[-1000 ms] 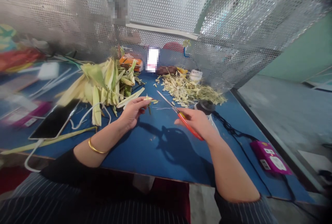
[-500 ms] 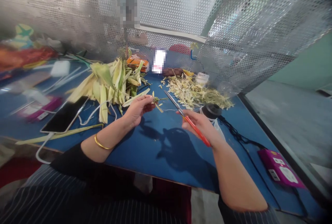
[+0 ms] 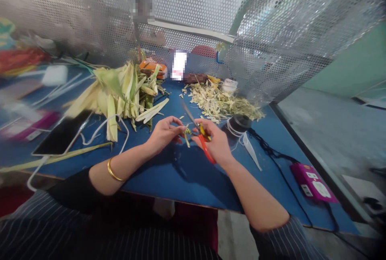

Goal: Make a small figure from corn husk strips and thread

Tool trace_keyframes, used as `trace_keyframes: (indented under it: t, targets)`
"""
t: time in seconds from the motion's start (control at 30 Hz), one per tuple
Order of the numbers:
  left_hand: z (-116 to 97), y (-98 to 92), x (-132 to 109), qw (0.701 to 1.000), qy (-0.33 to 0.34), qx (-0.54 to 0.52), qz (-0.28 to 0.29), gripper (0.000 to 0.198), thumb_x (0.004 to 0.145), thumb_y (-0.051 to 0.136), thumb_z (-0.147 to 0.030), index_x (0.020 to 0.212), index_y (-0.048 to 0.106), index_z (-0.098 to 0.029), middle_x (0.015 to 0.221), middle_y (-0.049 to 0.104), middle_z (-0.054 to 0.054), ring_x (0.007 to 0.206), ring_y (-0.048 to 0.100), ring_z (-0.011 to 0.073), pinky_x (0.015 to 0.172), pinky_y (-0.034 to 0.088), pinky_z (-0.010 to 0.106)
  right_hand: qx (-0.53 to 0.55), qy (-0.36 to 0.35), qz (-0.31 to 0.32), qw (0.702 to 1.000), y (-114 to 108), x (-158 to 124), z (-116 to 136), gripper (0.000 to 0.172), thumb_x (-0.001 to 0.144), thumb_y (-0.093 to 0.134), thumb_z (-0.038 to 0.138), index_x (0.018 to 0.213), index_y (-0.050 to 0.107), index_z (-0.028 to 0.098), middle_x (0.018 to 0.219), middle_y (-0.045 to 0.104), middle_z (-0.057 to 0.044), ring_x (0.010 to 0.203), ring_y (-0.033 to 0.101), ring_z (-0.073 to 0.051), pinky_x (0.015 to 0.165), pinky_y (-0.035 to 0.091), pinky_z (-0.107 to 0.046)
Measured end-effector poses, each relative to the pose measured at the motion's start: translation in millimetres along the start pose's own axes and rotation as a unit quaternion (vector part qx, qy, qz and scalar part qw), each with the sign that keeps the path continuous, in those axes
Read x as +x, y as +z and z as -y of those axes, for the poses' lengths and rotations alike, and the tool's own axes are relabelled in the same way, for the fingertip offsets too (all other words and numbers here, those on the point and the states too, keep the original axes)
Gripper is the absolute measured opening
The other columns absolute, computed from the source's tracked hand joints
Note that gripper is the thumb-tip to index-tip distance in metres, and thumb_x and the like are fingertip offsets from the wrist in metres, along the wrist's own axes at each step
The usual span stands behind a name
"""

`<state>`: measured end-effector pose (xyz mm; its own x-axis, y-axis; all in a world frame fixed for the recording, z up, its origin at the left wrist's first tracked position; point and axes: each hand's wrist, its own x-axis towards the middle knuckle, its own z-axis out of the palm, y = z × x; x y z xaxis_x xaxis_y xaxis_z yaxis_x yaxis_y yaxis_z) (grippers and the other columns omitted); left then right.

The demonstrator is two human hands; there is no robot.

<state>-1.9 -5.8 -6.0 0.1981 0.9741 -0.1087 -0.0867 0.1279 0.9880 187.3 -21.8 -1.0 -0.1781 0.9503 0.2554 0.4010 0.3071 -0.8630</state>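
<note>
Over the middle of the blue table (image 3: 157,179), my left hand (image 3: 165,133) pinches a small greenish knotted piece of corn husk (image 3: 187,131) with a loose strip hanging down. Close on its right, my right hand (image 3: 215,141) is closed around red-handled scissors (image 3: 206,149), their blades pointing up and away. The fingertips of both hands almost meet at the husk piece. Whether the right fingers also touch it I cannot tell. Behind my left hand lies a heap of long pale corn husks (image 3: 116,93); husk scraps (image 3: 217,99) are piled beyond my right hand.
A dark spool with white thread (image 3: 238,126) stands right of my right hand. Black cables run to a purple power strip (image 3: 313,181). On the left are a phone (image 3: 62,133) and a white cable (image 3: 123,121). A perforated metal screen (image 3: 193,3) borders the back.
My right hand has moved left, bringing the scissors to the husk piece; their handles sit lower in the palm. My left hand has shifted slightly, and the view has turned a little right.
</note>
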Motion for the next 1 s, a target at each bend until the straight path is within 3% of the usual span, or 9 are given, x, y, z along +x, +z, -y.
trace_keyframes:
  t: [0.1, 0.27, 0.53, 0.7, 0.83, 0.93, 1.0]
  targets:
    - [0, 1.1, -1, 1.0, -0.006, -0.006, 0.021, 0.032, 0.072, 0.073, -0.036, 0.091, 0.058, -0.017, 0.066, 0.07, 0.004, 0.044, 0.061, 0.012, 0.047, 0.046, 0.023, -0.045, 0.002, 0.028, 0.999, 5, -2, -1, 0.042, 0.073, 0.067, 0.024, 0.113, 0.058, 0.024, 0.092, 0.068, -0.002, 0.079, 0.063, -0.016, 0.077, 0.05, -0.03]
    - [-8, 3.1, -3, 0.999, -0.039, -0.009, 0.028, 0.023, 0.074, 0.071, -0.03, 0.091, 0.065, -0.016, 0.06, 0.068, 0.004, 0.043, 0.059, 0.0115, 0.046, 0.044, 0.023, 0.049, 0.001, -0.002, 0.999, 8, -1, -5, 0.039, 0.077, 0.065, 0.035, 0.112, 0.053, 0.022, 0.081, 0.064, 0.0, 0.064, 0.058, -0.012, 0.063, 0.049, -0.025]
    - [-4, 2.1, -3, 0.997, -0.063, -0.044, 0.021, 0.017, 0.074, 0.069, -0.028, 0.083, 0.069, -0.014, 0.06, 0.067, 0.004, 0.045, 0.059, 0.011, 0.048, 0.046, 0.023, 0.075, 0.012, 0.046, 0.996, 8, -3, -5, 0.041, 0.074, 0.068, 0.035, 0.112, 0.055, 0.023, 0.08, 0.062, 0.001, 0.066, 0.057, -0.012, 0.066, 0.049, -0.026]
    - [-7, 1.6, -4, 0.994, -0.082, -0.051, 0.045, 0.021, 0.076, 0.067, -0.033, 0.086, 0.071, -0.015, 0.068, 0.07, 0.006, 0.049, 0.061, 0.0116, 0.051, 0.047, 0.024, 0.081, 0.036, 0.019, 0.996, 10, -2, -1, 0.039, 0.072, 0.069, 0.033, 0.106, 0.057, 0.021, 0.075, 0.061, 0.002, 0.063, 0.056, -0.012, 0.062, 0.047, -0.026]
    - [-8, -0.3, -3, 0.998, -0.005, 0.005, 0.055, 0.024, 0.072, 0.072, -0.035, 0.086, 0.074, -0.016, 0.065, 0.066, 0.003, 0.052, 0.055, 0.0101, 0.05, 0.041, 0.023, 0.196, 0.091, 0.008, 0.976, 9, 1, 6, 0.037, 0.068, 0.072, 0.033, 0.099, 0.056, 0.021, 0.07, 0.059, 0.004, 0.054, 0.055, -0.011, 0.057, 0.048, -0.027]
    - [-7, -1.4, -1, 0.994, 0.073, 0.073, 0.018, 0.024, 0.063, 0.079, -0.029, 0.083, 0.075, -0.016, 0.077, 0.07, 0.004, 0.068, 0.058, 0.0129, 0.065, 0.044, 0.025, 0.241, 0.095, 0.01, 0.966, 9, 2, 10, 0.035, 0.067, 0.074, 0.031, 0.096, 0.057, 0.021, 0.067, 0.058, 0.005, 0.053, 0.055, -0.011, 0.056, 0.048, -0.027]
    - [-6, -1.5, 0, 0.993, 0.084, 0.076, 0.026, 0.022, 0.066, 0.077, -0.03, 0.082, 0.075, -0.015, 0.084, 0.072, 0.005, 0.077, 0.059, 0.0143, 0.075, 0.045, 0.027, 0.255, 0.099, 0.013, 0.962, 11, 1, 9, 0.035, 0.066, 0.075, 0.03, 0.094, 0.058, 0.021, 0.064, 0.058, 0.005, 0.052, 0.055, -0.011, 0.054, 0.047, -0.027]
